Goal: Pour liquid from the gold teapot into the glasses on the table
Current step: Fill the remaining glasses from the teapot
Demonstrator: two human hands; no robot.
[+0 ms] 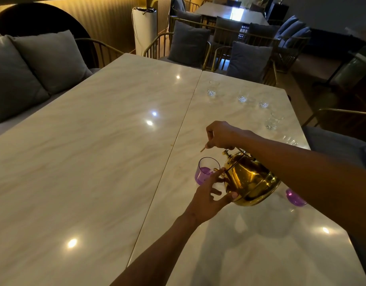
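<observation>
Over the near right part of the marble table point(95, 162), the gold teapot point(250, 180) hangs tilted, spout toward a glass point(206, 170) holding purple liquid. The right hand point(221, 135) is curled round its wire handle, while the left hand point(206, 195) steadies its side with spread fingers. Clear glasses point(242, 98) stand farther back.

Spout of gold teapot point(251, 179) hidden behind left hand point(206, 196). Second purple glass point(295, 197) partly covered by right forearm. Clear glasses point(242, 98) beyond right hand point(220, 135) too faint to count.
</observation>
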